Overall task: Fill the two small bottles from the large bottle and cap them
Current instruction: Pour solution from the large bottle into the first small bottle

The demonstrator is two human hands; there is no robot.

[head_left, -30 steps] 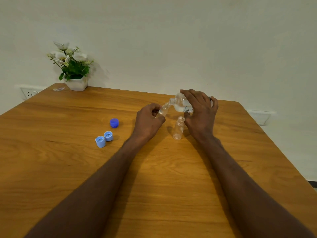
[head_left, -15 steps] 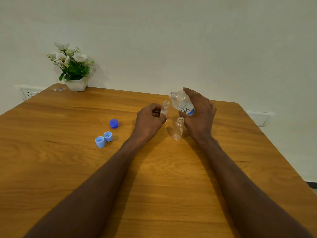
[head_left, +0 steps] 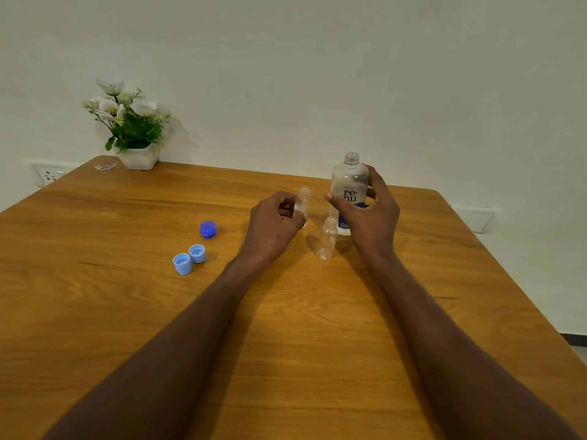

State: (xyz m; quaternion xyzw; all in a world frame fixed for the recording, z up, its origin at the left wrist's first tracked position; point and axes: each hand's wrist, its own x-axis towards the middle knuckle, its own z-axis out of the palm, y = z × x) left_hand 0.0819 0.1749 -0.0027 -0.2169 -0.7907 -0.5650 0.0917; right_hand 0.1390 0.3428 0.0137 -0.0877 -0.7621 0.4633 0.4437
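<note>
My left hand (head_left: pixel 273 225) grips a small clear bottle (head_left: pixel 303 201), upright and uncapped, on the wooden table (head_left: pixel 127 312). My right hand (head_left: pixel 370 214) holds the large clear bottle (head_left: pixel 349 182) with a white and blue label, upright, neck open, base near the table. A second small clear bottle (head_left: pixel 327 239) stands uncapped between my hands, untouched. Left of my hands lie a dark blue cap (head_left: pixel 208 229) and two light blue caps (head_left: pixel 189 259), open sides up.
A white pot of artificial flowers (head_left: pixel 131 128) stands at the table's far left corner by the wall. A small wrapper (head_left: pixel 104 167) lies beside it. A wall socket (head_left: pixel 47 174) sits behind the left edge. The table's right edge runs close to my right arm.
My right hand has tipped the large bottle back from pouring to upright and lowered it toward the table. My left hand has brought the small bottle from tilted to upright.
</note>
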